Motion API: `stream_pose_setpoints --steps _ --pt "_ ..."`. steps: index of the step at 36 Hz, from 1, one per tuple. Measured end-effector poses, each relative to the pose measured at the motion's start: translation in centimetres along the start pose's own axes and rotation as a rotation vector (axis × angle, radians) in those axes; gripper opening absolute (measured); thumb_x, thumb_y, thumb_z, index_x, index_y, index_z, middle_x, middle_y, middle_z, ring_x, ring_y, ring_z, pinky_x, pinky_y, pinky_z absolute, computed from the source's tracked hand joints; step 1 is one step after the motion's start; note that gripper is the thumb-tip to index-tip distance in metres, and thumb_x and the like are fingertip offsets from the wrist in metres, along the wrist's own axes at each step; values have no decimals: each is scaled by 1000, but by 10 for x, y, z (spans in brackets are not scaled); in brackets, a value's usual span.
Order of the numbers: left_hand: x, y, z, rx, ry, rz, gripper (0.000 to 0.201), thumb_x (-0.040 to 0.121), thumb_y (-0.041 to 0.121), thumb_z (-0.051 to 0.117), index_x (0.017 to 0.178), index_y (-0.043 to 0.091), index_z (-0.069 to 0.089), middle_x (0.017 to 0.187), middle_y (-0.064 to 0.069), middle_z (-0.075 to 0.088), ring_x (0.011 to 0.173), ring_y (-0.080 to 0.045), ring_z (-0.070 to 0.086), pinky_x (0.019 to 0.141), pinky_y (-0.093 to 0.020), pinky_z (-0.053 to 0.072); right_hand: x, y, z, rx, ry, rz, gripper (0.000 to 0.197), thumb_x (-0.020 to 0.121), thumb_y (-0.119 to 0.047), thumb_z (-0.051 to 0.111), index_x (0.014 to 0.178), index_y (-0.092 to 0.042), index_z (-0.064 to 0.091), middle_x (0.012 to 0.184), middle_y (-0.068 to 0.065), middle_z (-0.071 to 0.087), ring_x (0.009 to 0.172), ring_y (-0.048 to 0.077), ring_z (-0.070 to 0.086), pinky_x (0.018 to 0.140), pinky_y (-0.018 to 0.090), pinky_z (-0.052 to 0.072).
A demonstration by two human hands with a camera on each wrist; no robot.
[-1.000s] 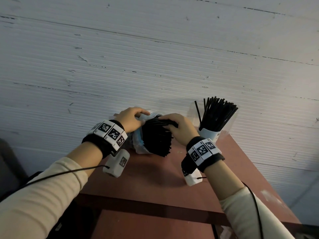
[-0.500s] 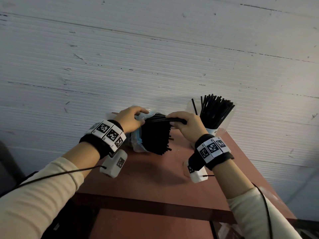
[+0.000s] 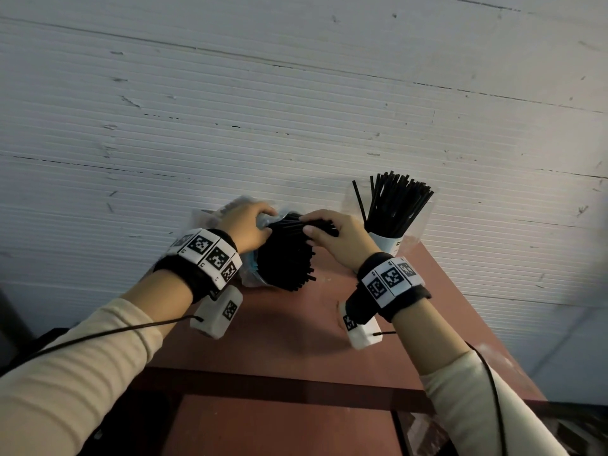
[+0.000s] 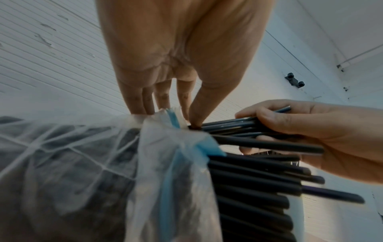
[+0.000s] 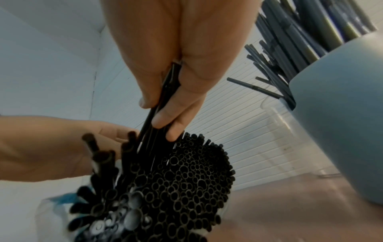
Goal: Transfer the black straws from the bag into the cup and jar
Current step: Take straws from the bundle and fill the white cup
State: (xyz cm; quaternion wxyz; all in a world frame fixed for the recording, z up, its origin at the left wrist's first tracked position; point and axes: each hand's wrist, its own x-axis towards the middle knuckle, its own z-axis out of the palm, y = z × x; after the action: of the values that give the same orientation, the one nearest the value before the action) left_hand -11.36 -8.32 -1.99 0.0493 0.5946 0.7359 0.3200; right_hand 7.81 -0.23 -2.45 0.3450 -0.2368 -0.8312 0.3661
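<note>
Reddish-brown tabletop [image 3: 283,327] against a ribbed white wall [image 3: 296,93] — straws coming out of the bag.

Left hand [image 3: 245,227] pinches the clear plastic bag [image 4: 82,163] at its mouth; right hand [image 3: 335,236] grips a few black straws [image 4: 238,126] — white cup [image 3: 386,243] beside it holds more.

White ribbed wall panelling [image 3: 296,110], scuffed and chipped, with long horizontal seams. Reddish-brown table [image 3: 289,343] stands against it, darker crossbar along the near edge. Small black fitting [image 4: 294,80] mounted high near a wall corner. Dim, cool light.
</note>
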Motion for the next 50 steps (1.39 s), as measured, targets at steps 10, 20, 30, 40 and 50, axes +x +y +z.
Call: stream_pose_setpoints --steps 10,20,30,40,50 --pt "-4 -1 -5 -24 97 48 39 88 22 68 126 19 60 133 -6 56 126 -22 51 106 -30 36 -3 3 -10 100 124 22 14 91 -5 63 96 -13 73 97 8 71 84 21 72 83 38 58" --pt "3 62 3 207 -176 237 66 74 41 80 132 30 51 127 13 53 121 -12 51 88 -14 30 -26 -11 -33 -80 102 -21 15 90 -10 65 102 -15 73 92 5 74 79 15 72 85 38 57" --pt "9 99 25 214 -217 328 20 90 44 62 84 26 54 73 10 54 71 -11 54 57 -18 34 -54 -30 -75 -126 83 -67 19 91 -10 63 105 -17 72 96 0 73 87 11 70 87 32 56" --pt "7 158 15 -225 -135 433 26 93 38 61 72 29 50 68 11 54 65 -4 52 60 -17 36 -68 -86 -126 -157 376 -277 20 92 -22 62 111 -27 64 112 -6 64 97 10 62 80 28 53" --pt "-4 186 51 -762 -276 310 19 91 24 65 91 5 62 76 -2 64 72 -11 61 76 -26 52 -59 -95 -122 -252 471 -467 38 89 -2 54 124 -15 52 127 0 48 106 17 59 87 34 55"
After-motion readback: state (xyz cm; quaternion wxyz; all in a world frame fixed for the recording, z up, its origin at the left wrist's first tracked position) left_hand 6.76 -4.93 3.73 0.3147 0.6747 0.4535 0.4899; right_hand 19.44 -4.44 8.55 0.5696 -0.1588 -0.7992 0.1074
